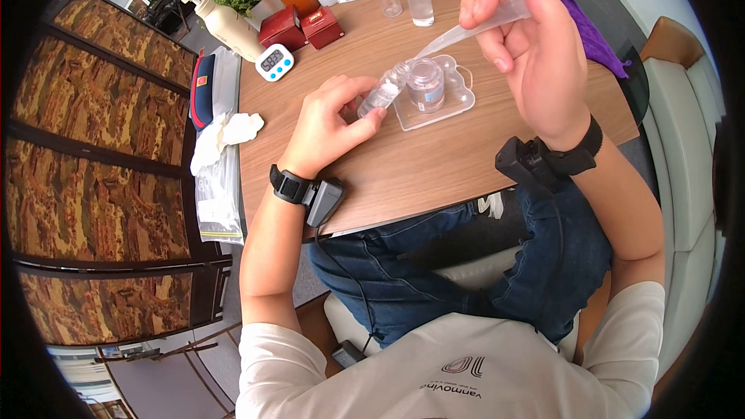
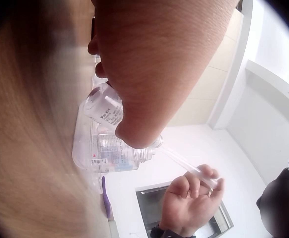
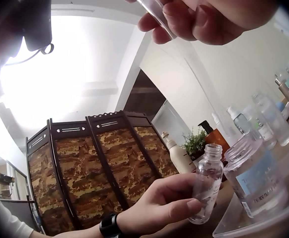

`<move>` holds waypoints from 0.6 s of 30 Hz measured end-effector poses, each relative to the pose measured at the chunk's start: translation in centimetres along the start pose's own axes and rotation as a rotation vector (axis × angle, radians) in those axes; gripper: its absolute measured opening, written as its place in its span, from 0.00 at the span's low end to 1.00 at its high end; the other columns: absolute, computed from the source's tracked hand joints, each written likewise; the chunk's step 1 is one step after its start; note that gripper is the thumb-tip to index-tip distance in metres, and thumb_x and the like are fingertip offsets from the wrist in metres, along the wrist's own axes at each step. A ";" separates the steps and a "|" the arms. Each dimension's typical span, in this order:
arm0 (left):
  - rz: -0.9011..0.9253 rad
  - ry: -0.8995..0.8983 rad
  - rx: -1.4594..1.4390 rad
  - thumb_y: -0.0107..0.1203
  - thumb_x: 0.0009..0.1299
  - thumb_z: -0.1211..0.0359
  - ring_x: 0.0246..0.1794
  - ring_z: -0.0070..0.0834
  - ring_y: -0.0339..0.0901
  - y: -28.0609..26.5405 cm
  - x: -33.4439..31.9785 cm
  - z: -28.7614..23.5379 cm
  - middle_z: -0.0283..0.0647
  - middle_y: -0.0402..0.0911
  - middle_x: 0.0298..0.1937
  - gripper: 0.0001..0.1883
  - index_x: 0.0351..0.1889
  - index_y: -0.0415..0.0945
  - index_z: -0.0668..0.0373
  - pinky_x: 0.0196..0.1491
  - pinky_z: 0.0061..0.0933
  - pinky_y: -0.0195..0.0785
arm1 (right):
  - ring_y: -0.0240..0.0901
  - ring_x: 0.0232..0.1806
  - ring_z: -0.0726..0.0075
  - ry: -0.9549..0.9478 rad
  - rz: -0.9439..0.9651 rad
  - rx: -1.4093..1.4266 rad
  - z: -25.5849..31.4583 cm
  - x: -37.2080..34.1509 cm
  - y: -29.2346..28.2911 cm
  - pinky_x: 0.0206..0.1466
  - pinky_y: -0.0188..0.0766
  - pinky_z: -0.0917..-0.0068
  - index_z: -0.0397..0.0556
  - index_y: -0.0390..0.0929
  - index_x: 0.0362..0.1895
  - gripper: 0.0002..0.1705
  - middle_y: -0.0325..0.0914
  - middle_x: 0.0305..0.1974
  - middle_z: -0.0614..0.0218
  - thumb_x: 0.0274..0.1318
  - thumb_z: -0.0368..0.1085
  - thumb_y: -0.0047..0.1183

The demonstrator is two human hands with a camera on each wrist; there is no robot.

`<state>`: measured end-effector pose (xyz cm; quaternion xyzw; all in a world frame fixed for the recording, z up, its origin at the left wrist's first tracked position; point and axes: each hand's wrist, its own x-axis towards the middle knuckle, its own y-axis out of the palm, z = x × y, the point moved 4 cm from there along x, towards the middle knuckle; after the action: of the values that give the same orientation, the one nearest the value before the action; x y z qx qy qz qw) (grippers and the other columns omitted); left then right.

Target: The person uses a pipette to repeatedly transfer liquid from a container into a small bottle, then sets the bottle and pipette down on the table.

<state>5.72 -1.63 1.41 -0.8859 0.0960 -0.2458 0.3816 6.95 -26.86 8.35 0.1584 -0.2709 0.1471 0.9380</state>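
The left hand [image 1: 330,120] grips a small clear bottle [image 1: 380,99], tilted, its open neck beside the wider open jar [image 1: 426,87]. That jar, with a blue label, stands on a clear scalloped tray [image 1: 459,98]. Raised at the right, the right hand [image 1: 543,54] holds a clear plastic dropper [image 1: 473,29] between thumb and fingers, its thin tip pointing down toward the two openings. In the right wrist view the small bottle [image 3: 207,186] has no cap; whether the dropper tip touches it cannot be told.
Several bottles stand at the back, including a clear one [image 1: 419,0]. Red boxes [image 1: 284,29], a timer [image 1: 275,63] and a cream pump bottle [image 1: 225,27] are at the back left. Crumpled tissue [image 1: 243,128] lies at the left edge, a purple cloth [image 1: 594,39] at the right.
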 end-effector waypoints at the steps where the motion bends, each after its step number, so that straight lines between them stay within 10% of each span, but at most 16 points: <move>1: -0.003 0.005 -0.001 0.68 0.62 0.67 0.30 0.26 0.71 0.0 0.0 -0.1 0.37 0.75 0.31 0.18 0.49 0.83 0.64 0.35 0.29 0.68 | 0.54 0.23 0.81 0.004 -0.004 -0.018 -0.2 0.0 -0.2 0.30 0.56 0.81 0.45 0.76 0.39 0.28 0.79 0.39 0.63 0.81 0.50 0.28; 5: -0.003 0.004 -0.013 0.68 0.62 0.67 0.30 0.25 0.71 0.0 0.1 0.0 0.37 0.75 0.31 0.18 0.49 0.83 0.64 0.36 0.29 0.68 | 0.61 0.25 0.85 0.204 0.000 -0.118 -2.4 -0.4 0.9 0.30 0.61 0.82 0.45 0.79 0.39 0.26 0.74 0.30 0.73 0.79 0.54 0.42; 18: -0.025 0.017 -0.053 0.68 0.62 0.66 0.29 0.27 0.73 0.0 0.0 0.3 0.39 0.79 0.33 0.18 0.49 0.84 0.62 0.35 0.30 0.70 | 0.67 0.30 0.84 0.388 0.141 -0.097 -4.5 -1.3 1.9 0.35 0.67 0.82 0.44 0.79 0.49 0.24 0.77 0.39 0.73 0.80 0.50 0.38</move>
<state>5.86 -1.43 1.19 -0.8946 0.0946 -0.2553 0.3543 7.25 -23.70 4.45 0.0621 -0.1022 0.2269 0.9665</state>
